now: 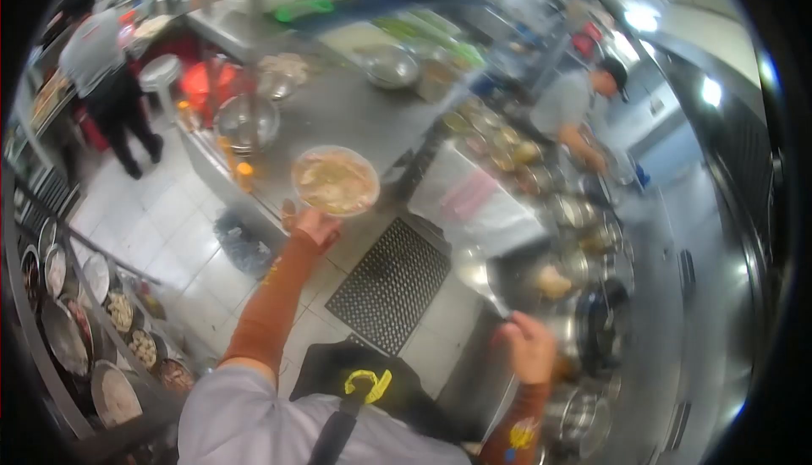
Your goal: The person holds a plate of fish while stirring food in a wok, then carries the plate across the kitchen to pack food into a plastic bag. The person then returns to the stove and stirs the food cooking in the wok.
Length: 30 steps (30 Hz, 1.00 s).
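Holding out a round white bowl (366, 203), grasped at its near side by the left hand (315, 226), just by the edge of a grey steel counter (330, 110); cannot tell whether touching it. Apparently filled already with pale yellow and pinkish food (334, 182); not yet let go. Clasping a silver metal ladle (475, 272) in the right hand (529, 348), not put down either. Standing near a black perforated floor mat (391, 286).

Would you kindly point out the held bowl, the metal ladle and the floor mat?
Held bowl (365, 203), head view, its rim.
Metal ladle (474, 268), head view, its scoop.
Floor mat (389, 287), head view, its middle.
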Each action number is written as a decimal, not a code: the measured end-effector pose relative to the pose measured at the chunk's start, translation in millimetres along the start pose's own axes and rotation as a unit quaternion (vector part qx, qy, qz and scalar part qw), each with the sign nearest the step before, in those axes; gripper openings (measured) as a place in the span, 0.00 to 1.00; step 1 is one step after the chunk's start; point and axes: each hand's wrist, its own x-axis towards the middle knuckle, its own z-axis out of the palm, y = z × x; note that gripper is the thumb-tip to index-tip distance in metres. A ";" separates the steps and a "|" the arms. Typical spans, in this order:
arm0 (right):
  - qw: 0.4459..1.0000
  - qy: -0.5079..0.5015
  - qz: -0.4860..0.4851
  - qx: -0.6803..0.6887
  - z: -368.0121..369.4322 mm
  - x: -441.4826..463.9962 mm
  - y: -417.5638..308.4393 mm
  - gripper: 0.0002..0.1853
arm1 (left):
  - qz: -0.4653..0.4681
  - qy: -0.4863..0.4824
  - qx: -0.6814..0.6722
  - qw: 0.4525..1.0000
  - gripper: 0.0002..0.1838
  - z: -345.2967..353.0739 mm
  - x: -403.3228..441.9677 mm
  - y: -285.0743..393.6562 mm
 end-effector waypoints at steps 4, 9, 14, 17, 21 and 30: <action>0.998 0.000 -0.042 -0.053 -19.2 20.4 -7.6 0.13 | 0.002 0.057 -0.051 0.997 0.23 17.4 -9.6 10.0; 0.994 -0.026 -0.068 -0.079 -35.6 40.7 -13.7 0.11 | 0.053 0.108 0.014 0.993 0.25 53.7 -48.7 0.0; 0.992 -0.070 -0.074 -0.072 -43.7 43.8 -23.8 0.10 | 0.236 -0.296 0.499 0.779 0.32 201.0 -205.3 42.7; 0.991 -0.070 -0.094 -0.071 -40.1 41.2 -26.7 0.10 | 0.330 -0.345 0.656 0.585 0.34 237.8 -227.4 44.0; 0.992 -0.074 -0.084 -0.056 -36.7 33.3 -24.9 0.10 | 0.248 -0.378 0.762 0.463 0.36 250.4 -220.0 37.8; 0.996 -0.082 -0.031 -0.017 -6.4 30.0 28.6 0.10 | -0.153 -0.649 0.212 0.714 0.20 310.0 -244.3 111.6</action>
